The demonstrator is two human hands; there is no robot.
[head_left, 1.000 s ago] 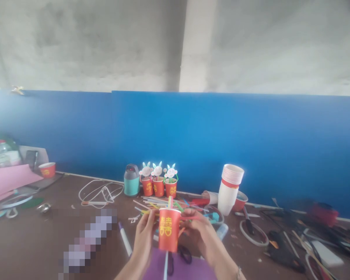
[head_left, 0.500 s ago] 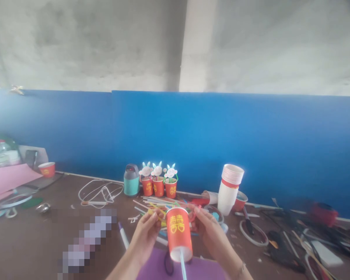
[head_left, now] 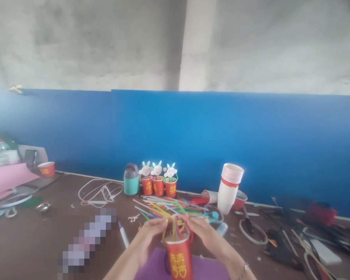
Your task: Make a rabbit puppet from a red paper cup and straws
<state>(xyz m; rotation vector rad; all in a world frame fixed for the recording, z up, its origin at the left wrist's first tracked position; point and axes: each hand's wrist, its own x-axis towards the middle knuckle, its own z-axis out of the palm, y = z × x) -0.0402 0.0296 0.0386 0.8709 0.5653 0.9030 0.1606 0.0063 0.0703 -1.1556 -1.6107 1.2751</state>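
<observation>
Red cup (head_left: 179, 259) btm centre, L hand (head_left: 146, 238) fingers pinching the yellow straw (head_left: 163, 235), R hand (head_left: 208, 235) fingers clamped on the red straw (head_left: 191, 235). Looks like side straws being bent over the rim; next move prob. needs a light, even grip.

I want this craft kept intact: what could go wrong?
The left hand and right hand, near the top of the red paper cup, might bend the yellow straw if they press. The paper cup stack appears tilted and could topple if bumped. The purple-capped marker might roll if nudged.
</observation>
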